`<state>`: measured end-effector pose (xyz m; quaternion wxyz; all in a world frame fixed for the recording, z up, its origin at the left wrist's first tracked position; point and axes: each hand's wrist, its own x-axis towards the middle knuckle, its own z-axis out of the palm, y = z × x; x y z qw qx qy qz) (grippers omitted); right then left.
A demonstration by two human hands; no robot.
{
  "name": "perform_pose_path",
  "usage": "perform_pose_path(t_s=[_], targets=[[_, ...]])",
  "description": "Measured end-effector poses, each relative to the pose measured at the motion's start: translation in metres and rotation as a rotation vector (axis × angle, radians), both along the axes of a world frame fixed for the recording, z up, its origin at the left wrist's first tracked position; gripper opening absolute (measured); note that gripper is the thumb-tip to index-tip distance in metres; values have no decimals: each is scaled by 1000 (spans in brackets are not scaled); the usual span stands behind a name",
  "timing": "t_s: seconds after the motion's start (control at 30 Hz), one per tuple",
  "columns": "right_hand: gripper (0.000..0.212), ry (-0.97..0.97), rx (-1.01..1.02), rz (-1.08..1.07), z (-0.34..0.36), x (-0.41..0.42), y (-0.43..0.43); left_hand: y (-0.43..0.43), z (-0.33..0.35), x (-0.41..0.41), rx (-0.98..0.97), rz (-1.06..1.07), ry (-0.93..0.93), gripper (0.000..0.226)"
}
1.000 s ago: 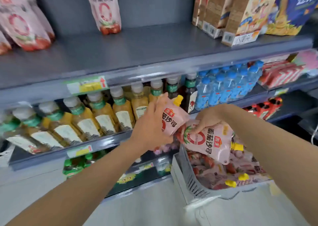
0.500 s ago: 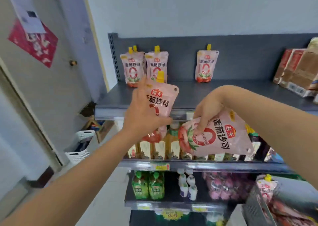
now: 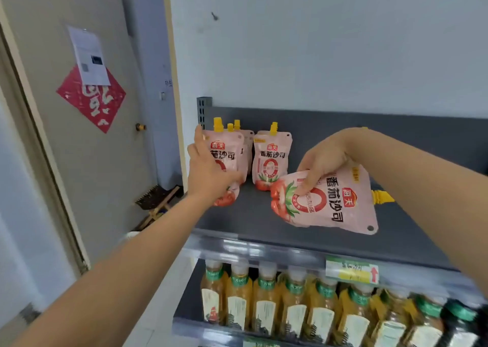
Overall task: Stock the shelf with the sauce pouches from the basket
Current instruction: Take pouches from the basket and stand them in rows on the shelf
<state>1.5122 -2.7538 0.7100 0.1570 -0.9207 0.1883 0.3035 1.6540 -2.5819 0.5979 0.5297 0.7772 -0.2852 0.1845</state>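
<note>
Both hands have gone up and forward since the earlier frame. Both pouches were out in front of the shelf edge then, the right one down at bottle level, and now both are over the top shelf deck (image 3: 253, 222).

- left hand (image 3: 208, 172) grips the left pouch (image 3: 225, 159) round its left side. The pouch is upright with its yellow cap up, at the far left end of the deck. Its base is at deck level, but I can't tell whether it is seated.
- right hand (image 3: 322, 164) pinches the right pouch (image 3: 332, 204) from above, at the tomato-print end. The pouch lies sideways with its spout (image 3: 383, 197) pointing right and its hang-hole corner near the front lip. I can't tell whether it touches the deck.
- One standing pouch (image 3: 272, 162) is between the two held ones, close to the left pouch and just behind the right one.
- More stocked pouches (image 3: 247, 146) are tucked behind the left pouch against the back panel (image 3: 409, 133), with only their caps and edges showing.
- A yellow cap (image 3: 364, 128) pokes over the right wrist. The rest of it is hidden.

Edges and room:
- The left end is bounded by the slotted post (image 3: 203, 111), and the left pouch sits right by it.
- The front lip carries a clear price rail (image 3: 264, 250) with a yellow-green tag (image 3: 352, 272).
- Bare deck shows in front of the standing pouch and along the front lip. Farther right, the right arm covers the deck.
- Tea bottles (image 3: 290, 307) fill the tier below.
- Left of the shelf are a door (image 3: 66, 175) with a red paper square (image 3: 91, 101) and a white notice (image 3: 88, 56), plus a broom (image 3: 155, 199) low in the corner.
</note>
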Motion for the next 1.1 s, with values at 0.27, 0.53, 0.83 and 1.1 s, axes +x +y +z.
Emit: perform_pose_path(t_s=[0.27, 0.53, 0.83, 1.1], targets=[[32, 38, 7, -6, -19, 65, -51, -42, -26, 58, 74, 51, -30, 139], [46, -8, -43, 94, -27, 85, -47, -41, -34, 64, 122, 110, -34, 147], [42, 42, -116, 127, -25, 92, -23, -41, -11, 17, 341, -449, -364, 92], [25, 62, -258, 104, -31, 97, -13, -71, -18, 14, 498, -692, -24, 86]])
